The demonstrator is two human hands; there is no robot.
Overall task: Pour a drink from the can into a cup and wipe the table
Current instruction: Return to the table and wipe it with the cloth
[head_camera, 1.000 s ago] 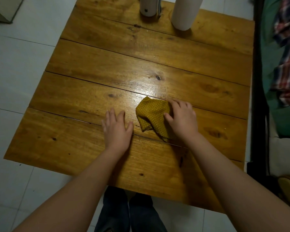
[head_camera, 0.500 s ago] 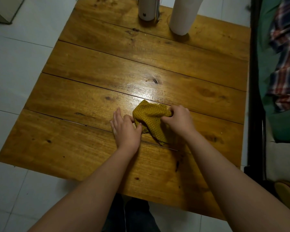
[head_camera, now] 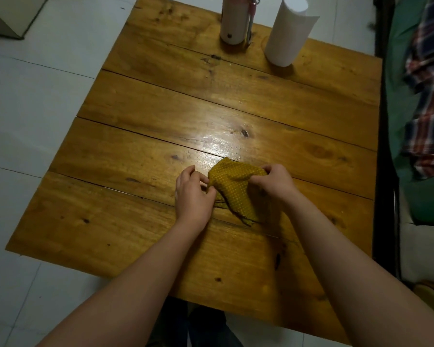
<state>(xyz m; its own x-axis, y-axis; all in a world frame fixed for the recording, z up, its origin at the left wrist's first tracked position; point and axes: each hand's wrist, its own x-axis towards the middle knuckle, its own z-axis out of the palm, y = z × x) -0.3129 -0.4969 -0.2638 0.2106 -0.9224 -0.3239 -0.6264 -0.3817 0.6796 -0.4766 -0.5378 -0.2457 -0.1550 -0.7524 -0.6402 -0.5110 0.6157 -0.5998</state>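
Both hands (pinching) on cloth (head_camera: 236, 189)

The scene is dim and warm, lit from overhead: a soft glare patch shines on the wooden table (head_camera: 226, 144) just past its centre, toward twelve o'clock. Forearm shadows darken the planks toward five o'clock. The corners fall off into gloom, darkest at three o'clock. Wide-angle bending curves the table's edges, and fine detail is slightly soft throughout.
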